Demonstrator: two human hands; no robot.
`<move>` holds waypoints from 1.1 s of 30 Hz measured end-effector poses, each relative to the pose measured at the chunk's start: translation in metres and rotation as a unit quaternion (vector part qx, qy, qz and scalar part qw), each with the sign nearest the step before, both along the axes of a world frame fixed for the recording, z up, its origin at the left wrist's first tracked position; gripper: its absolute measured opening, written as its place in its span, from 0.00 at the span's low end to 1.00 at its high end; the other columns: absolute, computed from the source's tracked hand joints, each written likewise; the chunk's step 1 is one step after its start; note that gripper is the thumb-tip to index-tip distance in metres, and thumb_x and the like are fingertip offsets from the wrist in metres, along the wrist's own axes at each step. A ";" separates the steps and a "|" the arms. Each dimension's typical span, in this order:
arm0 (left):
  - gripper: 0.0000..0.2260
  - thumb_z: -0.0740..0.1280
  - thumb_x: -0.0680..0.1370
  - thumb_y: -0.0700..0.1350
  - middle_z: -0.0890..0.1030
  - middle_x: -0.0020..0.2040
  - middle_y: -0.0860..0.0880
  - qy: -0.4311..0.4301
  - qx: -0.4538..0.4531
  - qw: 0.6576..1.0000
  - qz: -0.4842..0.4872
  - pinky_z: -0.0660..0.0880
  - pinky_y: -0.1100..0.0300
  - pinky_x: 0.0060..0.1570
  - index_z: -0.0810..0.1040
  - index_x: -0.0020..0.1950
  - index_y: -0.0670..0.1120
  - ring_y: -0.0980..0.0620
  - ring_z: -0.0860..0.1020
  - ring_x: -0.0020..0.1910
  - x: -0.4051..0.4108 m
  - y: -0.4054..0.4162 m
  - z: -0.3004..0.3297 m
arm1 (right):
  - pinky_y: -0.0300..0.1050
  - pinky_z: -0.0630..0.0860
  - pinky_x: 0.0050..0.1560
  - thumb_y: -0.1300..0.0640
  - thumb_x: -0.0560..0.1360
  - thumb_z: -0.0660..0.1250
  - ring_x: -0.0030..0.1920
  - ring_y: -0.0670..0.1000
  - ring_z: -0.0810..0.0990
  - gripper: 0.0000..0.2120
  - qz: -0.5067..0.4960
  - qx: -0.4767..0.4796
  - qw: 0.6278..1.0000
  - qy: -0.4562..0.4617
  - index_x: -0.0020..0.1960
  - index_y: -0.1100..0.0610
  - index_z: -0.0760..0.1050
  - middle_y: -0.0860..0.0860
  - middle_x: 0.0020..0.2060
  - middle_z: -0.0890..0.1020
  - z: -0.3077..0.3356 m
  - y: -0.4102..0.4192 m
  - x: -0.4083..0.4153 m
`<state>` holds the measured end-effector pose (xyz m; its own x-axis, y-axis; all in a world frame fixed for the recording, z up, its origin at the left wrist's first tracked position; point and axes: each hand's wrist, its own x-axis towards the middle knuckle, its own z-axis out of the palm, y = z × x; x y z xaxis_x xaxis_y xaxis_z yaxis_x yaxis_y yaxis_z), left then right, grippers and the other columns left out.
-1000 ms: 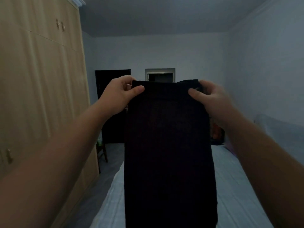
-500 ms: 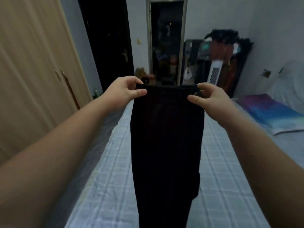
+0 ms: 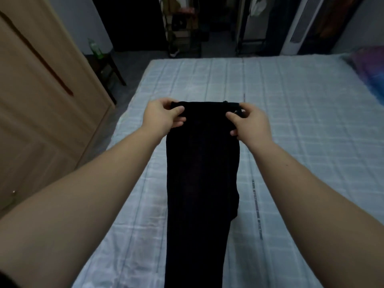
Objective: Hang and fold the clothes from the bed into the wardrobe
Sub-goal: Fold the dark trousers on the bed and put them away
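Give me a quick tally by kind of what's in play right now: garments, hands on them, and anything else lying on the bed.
Dark garment, held at its top edge over the bed: 1
Hands gripping it, left hand and right hand: 2
Colourful bedding at the bed's far right edge: 1
Total: 4

My left hand point(image 3: 161, 117) and right hand point(image 3: 248, 123) pinch top corners of black trousers point(image 3: 201, 173), folded lengthwise, stretched along checked bed point(image 3: 301, 121). Wardrobe point(image 3: 41, 100) at my left; pillow point(image 3: 372, 73) far right.
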<state>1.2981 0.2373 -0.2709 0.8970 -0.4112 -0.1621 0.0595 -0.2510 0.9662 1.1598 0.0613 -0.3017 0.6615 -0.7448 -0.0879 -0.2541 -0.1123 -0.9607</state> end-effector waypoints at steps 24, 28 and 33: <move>0.22 0.61 0.83 0.38 0.70 0.74 0.46 0.202 0.102 0.972 -0.059 0.69 0.53 0.70 0.65 0.77 0.47 0.51 0.72 0.70 -0.122 0.157 -0.283 | 0.52 0.74 0.67 0.56 0.83 0.61 0.63 0.46 0.76 0.18 0.027 0.267 0.957 0.106 0.72 0.50 0.69 0.47 0.63 0.78 -0.272 0.145 -0.117; 0.19 0.61 0.83 0.38 0.75 0.68 0.49 0.218 0.125 0.967 -0.046 0.76 0.64 0.59 0.69 0.75 0.45 0.55 0.76 0.64 -0.195 0.223 -0.294 | 0.50 0.74 0.66 0.56 0.83 0.60 0.60 0.44 0.77 0.17 -0.001 0.272 0.953 0.134 0.71 0.50 0.70 0.48 0.63 0.77 -0.279 0.209 -0.188; 0.16 0.63 0.82 0.40 0.79 0.64 0.49 0.237 0.164 0.956 -0.050 0.78 0.54 0.60 0.73 0.70 0.48 0.54 0.80 0.57 -0.286 0.298 -0.317 | 0.48 0.73 0.66 0.58 0.83 0.59 0.59 0.46 0.77 0.19 -0.022 0.250 0.952 0.176 0.73 0.52 0.68 0.48 0.66 0.75 -0.294 0.289 -0.283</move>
<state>1.0126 0.5350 -0.5882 0.6492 -0.3491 -0.6758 0.4311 -0.5631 0.7050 0.8766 0.3499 -0.5961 0.4945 -0.5774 -0.6496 -0.5644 0.3551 -0.7453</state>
